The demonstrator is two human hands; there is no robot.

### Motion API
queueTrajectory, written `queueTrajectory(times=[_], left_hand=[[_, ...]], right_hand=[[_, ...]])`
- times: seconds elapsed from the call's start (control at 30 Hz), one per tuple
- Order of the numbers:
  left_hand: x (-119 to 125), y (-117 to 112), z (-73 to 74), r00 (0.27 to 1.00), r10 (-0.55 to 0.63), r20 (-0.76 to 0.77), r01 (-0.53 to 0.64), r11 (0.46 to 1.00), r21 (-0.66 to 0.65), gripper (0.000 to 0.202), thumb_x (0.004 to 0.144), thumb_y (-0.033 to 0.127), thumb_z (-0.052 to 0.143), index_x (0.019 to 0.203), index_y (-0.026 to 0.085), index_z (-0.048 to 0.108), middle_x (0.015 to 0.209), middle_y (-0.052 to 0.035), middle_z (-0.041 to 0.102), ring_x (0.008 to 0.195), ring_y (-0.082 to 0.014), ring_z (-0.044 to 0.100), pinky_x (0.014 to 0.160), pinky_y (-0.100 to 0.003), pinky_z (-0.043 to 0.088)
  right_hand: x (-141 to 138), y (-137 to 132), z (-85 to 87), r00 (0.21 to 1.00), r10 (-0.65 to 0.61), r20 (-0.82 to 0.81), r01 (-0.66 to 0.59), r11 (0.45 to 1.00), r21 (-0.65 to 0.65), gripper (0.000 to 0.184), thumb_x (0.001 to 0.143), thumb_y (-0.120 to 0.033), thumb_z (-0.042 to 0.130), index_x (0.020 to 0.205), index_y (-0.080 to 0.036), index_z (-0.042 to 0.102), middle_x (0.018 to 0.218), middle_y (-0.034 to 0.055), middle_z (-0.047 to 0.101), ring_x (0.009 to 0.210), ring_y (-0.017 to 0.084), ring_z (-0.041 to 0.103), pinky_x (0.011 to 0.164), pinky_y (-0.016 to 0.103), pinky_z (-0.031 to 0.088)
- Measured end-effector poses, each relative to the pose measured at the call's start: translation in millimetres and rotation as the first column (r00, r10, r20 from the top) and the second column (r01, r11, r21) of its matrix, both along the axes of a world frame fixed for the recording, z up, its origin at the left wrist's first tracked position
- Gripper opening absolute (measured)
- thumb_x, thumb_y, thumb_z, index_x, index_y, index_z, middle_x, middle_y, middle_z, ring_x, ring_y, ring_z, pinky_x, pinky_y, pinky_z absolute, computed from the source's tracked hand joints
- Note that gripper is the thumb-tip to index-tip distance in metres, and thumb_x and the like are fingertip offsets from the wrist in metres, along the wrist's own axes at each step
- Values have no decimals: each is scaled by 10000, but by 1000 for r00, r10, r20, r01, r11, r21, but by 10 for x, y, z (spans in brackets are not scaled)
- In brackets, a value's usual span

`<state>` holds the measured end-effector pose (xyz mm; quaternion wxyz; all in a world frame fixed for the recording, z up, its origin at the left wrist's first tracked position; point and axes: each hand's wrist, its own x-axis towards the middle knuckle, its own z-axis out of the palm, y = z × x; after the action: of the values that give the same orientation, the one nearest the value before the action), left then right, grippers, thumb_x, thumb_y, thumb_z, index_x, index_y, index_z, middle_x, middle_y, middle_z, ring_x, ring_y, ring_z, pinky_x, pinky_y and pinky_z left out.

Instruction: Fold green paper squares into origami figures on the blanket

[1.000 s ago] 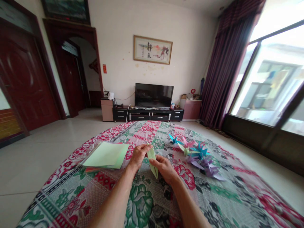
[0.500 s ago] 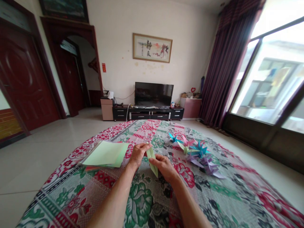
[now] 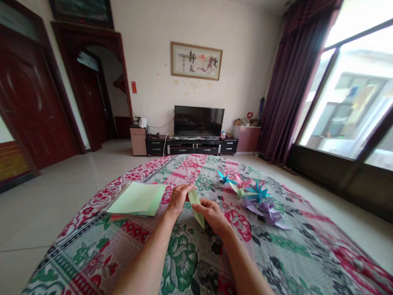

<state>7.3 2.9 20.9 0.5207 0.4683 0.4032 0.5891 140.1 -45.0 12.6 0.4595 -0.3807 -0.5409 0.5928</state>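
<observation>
Just below the centre of the frame is a folded green paper (image 3: 193, 198) — pinched at its upper end by the left hand (image 3: 177, 200), and along its side by the right hand (image 3: 212, 214). Paper sheets (image 3: 136, 198) lie centre-left on the surface (image 3: 181, 262); folded paper figures (image 3: 258, 193), centre-right.

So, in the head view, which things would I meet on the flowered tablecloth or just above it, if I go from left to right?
Stack of paper sheets → left hand → folded green paper → right hand → group of folded paper figures.
</observation>
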Motion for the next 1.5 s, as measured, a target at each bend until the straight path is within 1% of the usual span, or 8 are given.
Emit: queueTrajectory(times=[0.1,0.33,0.5,0.63,0.9,1.23,1.37,1.5], left_hand=[[14,-12,16,1000,-3,-14,3,1000,13,311,676,472,620,670,164,662,492,33,527,428,-100,429,426,-223,312],[36,-38,48,990,105,-98,-99,993,64,330,690,465,600,556,164,605,417,40,454,393,-89,372,410,-225,263],[30,-51,17,990,-77,-118,79,997,12,458,698,574,577,521,153,550,429,30,453,403,-82,382,432,-222,268],[40,-76,14,977,-204,-56,205,979,2,336,616,458,698,589,146,573,475,49,473,436,-70,394,453,-207,284],[30,-55,39,994,-91,-54,93,995,25,288,602,380,697,514,158,535,432,63,446,399,-59,364,429,-205,269],[-6,-33,109,1000,-10,-12,10,999,33,368,642,504,677,613,146,601,428,58,437,388,-53,356,396,-189,252],[1,-108,126,988,-154,-15,152,985,-76,481,647,612,622,766,146,628,613,13,551,489,-72,467,448,-188,348],[18,-151,82,936,-338,-93,330,939,-99,399,595,512,708,637,130,600,563,21,518,495,-71,455,479,-192,350]], right_hand=[[3,9,-16,1000,-12,2,12,1000,-6,355,612,-479,720,637,-157,574,491,-57,478,426,57,367,416,200,262],[-5,14,-25,1000,13,-4,-13,1000,-7,355,614,-481,717,627,-159,568,497,-52,493,430,59,383,420,202,268],[4,12,-27,998,-30,-59,28,999,-29,376,612,-510,709,679,-158,594,505,-50,498,425,62,377,417,206,260],[4,-6,-4,996,-26,-83,26,1000,-1,377,611,-504,715,687,-151,605,512,-52,488,435,58,366,429,206,259],[5,-3,-14,999,-7,-39,7,1000,-16,351,613,-472,725,663,-153,587,490,-63,459,429,56,353,427,203,258],[55,34,-74,997,59,-43,-60,998,-13,324,644,-457,711,646,-163,574,513,-52,499,433,62,385,431,204,276],[29,85,-114,986,-68,-152,67,998,-17,326,645,-467,711,724,-166,618,561,-40,538,461,73,416,459,211,304],[-5,78,-81,976,-144,-161,148,989,17,351,616,-481,728,702,-156,630,585,-26,561,488,75,421,481,213,310]])
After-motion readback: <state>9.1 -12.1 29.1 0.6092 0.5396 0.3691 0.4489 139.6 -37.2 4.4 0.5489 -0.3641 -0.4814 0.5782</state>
